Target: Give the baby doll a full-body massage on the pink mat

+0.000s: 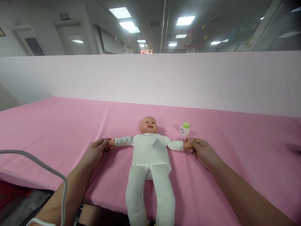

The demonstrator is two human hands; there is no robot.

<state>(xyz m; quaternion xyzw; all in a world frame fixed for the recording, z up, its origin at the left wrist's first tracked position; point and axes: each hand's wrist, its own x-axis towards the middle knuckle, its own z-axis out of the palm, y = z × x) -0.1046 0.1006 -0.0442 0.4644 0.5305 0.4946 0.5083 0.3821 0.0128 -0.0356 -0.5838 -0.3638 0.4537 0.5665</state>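
holding doll (151,149); bottle label (182,130) illegible

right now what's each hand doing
Left hand: closed, holding the baby doll by one hand.
Right hand: closed, holding the baby doll by its other hand.

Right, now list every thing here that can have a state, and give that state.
Doll: face up, arms outstretched
Left hand: closed on the doll's hand
Right hand: closed on the doll's other hand
Bottle: capped
Pink cover: spread out, creased
Cable: curved
Ceiling lights: lit
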